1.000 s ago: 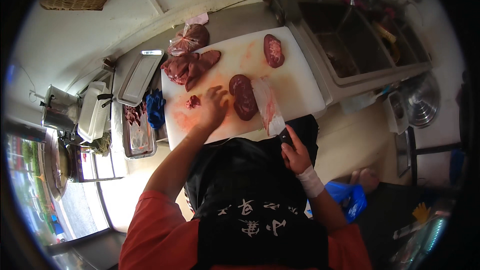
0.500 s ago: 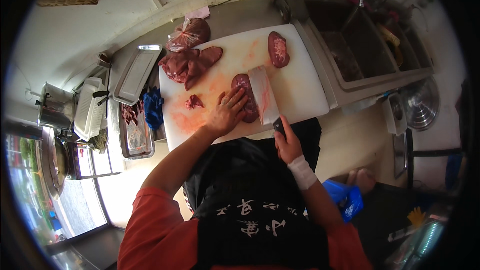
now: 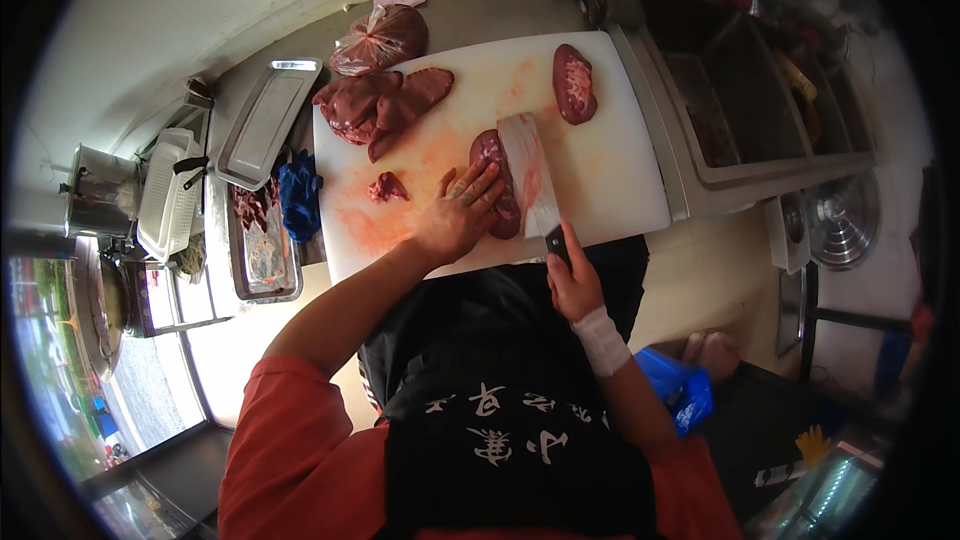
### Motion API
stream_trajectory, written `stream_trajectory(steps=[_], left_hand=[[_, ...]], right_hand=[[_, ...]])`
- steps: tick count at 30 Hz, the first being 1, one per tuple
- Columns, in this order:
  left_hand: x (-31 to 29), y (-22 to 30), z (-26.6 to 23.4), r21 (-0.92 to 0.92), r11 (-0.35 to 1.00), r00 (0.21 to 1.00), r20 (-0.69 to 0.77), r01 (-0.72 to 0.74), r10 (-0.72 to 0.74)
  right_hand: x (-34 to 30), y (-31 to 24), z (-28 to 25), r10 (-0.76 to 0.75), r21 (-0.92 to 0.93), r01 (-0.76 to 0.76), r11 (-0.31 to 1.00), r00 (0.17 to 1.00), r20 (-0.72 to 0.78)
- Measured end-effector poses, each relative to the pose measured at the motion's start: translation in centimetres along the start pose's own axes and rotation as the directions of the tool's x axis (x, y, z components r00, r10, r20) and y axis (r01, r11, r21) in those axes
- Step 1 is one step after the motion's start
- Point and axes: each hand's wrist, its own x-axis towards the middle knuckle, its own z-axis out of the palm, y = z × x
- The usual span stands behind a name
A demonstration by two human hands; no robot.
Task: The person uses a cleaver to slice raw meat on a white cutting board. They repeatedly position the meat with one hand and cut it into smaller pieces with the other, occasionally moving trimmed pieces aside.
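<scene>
Gripping a cleaver point(image 3: 530, 175) by its dark handle, the right hand point(image 3: 572, 280) lays the wide blade flat against a dark red kidney point(image 3: 497, 180), which the left hand point(image 3: 458, 218) pins with spread fingers near the front edge of the white cutting board point(image 3: 610, 180). One halved kidney point(image 3: 575, 83) lies cut-face up at the far right, a small scrap point(image 3: 387, 187) at the left, while a pile of whole kidneys point(image 3: 380, 105) waits uncut, so most seems left. Behind the pile sits a knotted clear plastic bag of meat point(image 3: 378, 38); no readable labels show.

Steel counter point(image 3: 500, 10) with white cutting board point(image 3: 610, 180), metal tray point(image 3: 265, 120), bagged meat point(image 3: 380, 38)
</scene>
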Motion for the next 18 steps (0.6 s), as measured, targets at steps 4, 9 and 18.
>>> stream_trajectory(steps=[4, 9, 18], left_hand=[[-0.1, 0.0, -0.1, 0.002, 1.000, 1.000, 0.000, 0.004, -0.004], [-0.2, 0.1, -0.1, -0.020, 1.000, 1.000, 0.008, 0.012, -0.012], [0.1, 0.5, -0.3, 0.039, 0.999, 0.999, 0.042, 0.014, -0.016]], right_hand=[[-0.3, -0.4, -0.2, 0.060, 0.084, -0.065, 0.994, 0.996, 0.060], [-1.8, -0.1, -0.3, -0.021, 0.055, 0.018, 0.998, 0.998, 0.055], [-1.2, -1.2, -0.2, 0.084, 0.101, -0.095, 0.990, 0.990, 0.110]])
